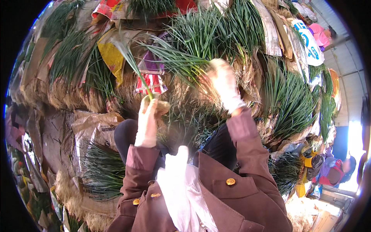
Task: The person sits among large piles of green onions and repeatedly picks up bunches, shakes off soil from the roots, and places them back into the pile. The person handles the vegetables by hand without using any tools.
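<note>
My left hand [149, 119], in a pale glove, grips a few long narrow green leaves [134, 68] of an onion-like plant at their base. The leaves stand up from the fingers, with blurred tips. My right hand [223, 81], also gloved, is blurred by motion. It is at the root end of a slanting bunch of the same plants [185, 62], whose leaves point left. Whether its fingers close on any stems cannot be told. Between my knees lie loose green leaves [194, 124], partly hidden by my left hand and a white cloth [185, 188] at my chest.
Rows of rooted bunches [78, 63] stretch across the far side, with sacks and cardboard among them. A leafy bunch [103, 171] lies by my left knee; more bunches [292, 98] stand at right. One person [330, 171] sits at lower right, another [321, 34] is at upper right.
</note>
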Demonstrator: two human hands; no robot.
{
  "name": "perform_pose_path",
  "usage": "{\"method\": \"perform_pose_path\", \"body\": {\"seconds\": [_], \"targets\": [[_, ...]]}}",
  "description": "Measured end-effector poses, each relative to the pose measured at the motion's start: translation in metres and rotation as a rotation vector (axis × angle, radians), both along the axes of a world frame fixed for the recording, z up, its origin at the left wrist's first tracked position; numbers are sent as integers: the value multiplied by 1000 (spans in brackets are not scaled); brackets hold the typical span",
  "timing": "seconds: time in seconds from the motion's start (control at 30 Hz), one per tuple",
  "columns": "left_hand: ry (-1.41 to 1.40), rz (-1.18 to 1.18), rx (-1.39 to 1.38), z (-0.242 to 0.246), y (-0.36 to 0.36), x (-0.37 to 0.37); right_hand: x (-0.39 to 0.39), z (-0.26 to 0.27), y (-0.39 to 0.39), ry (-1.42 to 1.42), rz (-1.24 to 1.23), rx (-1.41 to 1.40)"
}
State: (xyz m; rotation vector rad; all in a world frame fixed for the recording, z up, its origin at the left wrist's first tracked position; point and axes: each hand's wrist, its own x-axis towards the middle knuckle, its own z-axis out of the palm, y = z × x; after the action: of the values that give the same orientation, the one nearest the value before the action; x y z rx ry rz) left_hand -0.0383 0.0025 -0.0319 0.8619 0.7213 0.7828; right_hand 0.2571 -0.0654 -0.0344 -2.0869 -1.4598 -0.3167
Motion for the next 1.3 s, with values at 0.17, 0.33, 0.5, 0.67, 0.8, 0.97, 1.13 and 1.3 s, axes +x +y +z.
{"method": "perform_pose_path", "body": {"seconds": [0.17,0.33,0.5,0.67,0.8,0.97,1.13,1.3], "targets": [[-44,-216,-307,-31,1,55,52,-9,-12,-89,-274,-327],[-254,-191,-435,-55,-23,105,-73,10,-31,-160,92,-115],[-62,-28,-220,-30,-21,81,-38,8,-20,334,-84,-75],[-146,-19,-258,-54,11,63,37,-28,-8,37,-325,-436],[-61,1,-326,-79,11,57,17,-4,-8,10,-230,-125],[108,-64,-332,-81,-3,60,-8,-26,-11,-104,-171,-319],[10,-142,-211,-66,3,65,-32,15,-10,102,-150,-192],[-122,-104,-378,-69,-8,102,-84,12,-35,10,96,-84]]}}
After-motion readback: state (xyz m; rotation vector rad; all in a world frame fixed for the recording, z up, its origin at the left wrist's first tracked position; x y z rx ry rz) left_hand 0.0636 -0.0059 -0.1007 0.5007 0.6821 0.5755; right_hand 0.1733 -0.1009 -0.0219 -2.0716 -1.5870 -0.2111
